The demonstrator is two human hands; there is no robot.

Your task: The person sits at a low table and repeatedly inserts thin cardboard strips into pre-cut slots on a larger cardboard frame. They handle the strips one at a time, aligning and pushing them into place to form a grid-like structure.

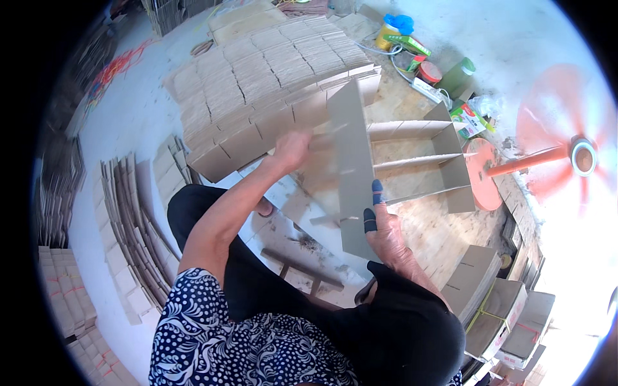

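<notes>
A cardboard divider stands on the wooden board. Its long near panel (356, 186) leans upright, and several thin cross strips (412, 130) run from it to a far panel (449, 147). My right hand (388, 238), with dark covers on two fingertips, grips the near panel by its lower right part. Between the divider and a large stack of slotted cardboard strips (257, 77) is my left hand (293, 151). Motion smears its fingers, so whether it holds a strip is hidden.
To the right stands an orange fan (582, 156). Behind the board lie a power strip (430, 91), a green jar (457, 74) and a yellow container (388, 33). Tied cardboard bundles (496, 315) sit at lower right; more cardboard stacks (132, 225) line the left floor.
</notes>
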